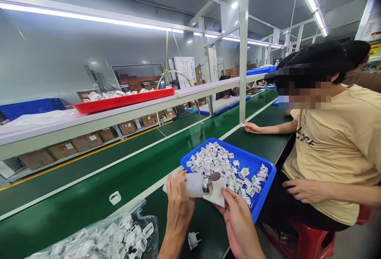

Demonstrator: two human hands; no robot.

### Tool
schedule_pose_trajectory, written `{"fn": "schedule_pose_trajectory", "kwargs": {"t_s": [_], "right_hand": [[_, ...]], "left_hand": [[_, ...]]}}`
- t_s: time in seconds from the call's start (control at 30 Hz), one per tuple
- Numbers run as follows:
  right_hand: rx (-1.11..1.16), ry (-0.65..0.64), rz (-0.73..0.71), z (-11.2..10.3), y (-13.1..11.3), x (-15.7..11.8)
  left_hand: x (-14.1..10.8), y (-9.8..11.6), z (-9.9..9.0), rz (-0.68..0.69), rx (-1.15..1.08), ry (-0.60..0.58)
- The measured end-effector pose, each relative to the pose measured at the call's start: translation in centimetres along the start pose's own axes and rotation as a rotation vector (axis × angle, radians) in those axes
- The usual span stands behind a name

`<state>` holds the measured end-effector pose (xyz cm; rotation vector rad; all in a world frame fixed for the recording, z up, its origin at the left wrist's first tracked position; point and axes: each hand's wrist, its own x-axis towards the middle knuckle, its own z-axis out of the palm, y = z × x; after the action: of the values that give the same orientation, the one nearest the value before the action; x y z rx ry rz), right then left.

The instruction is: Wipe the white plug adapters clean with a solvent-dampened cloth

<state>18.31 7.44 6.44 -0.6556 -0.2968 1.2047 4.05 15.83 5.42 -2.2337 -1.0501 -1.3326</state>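
My left hand [178, 207] is wrapped round a white bottle [194, 185] with a round metal cap, tilted onto its side. The raised lid of the cap points right. Between the fingers and thumb of my right hand [235, 215] is a white cloth or pad [218, 196], close against the bottle's metal top. Just beyond both hands, a blue tray [268, 164] holds several small white plug housings [210, 156]. A single white plug piece [194, 240] with two pins lies on the dark table below, between my forearms.
A clear plastic bag [119, 235] of white parts lies at the lower left. One white housing [114, 198] sits on the green belt [80, 207]. A red tray [127, 100] stands on the shelf above. At the right, a person [330, 144] sits on a red stool.
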Motion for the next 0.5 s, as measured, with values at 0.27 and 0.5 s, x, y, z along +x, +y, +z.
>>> {"fn": "schedule_pose_trajectory", "kwargs": {"t_s": [0.27,0.5], "right_hand": [[0.034,-0.034,0.002,-0.2,-0.2,-0.1],[0.031,-0.002,0.000,-0.4,-0.1,0.1]], "left_hand": [[0.0,0.7,-0.8,-0.385,-0.209,-0.074],[0.0,0.5,-0.6,-0.558,-0.290,-0.083]]}}
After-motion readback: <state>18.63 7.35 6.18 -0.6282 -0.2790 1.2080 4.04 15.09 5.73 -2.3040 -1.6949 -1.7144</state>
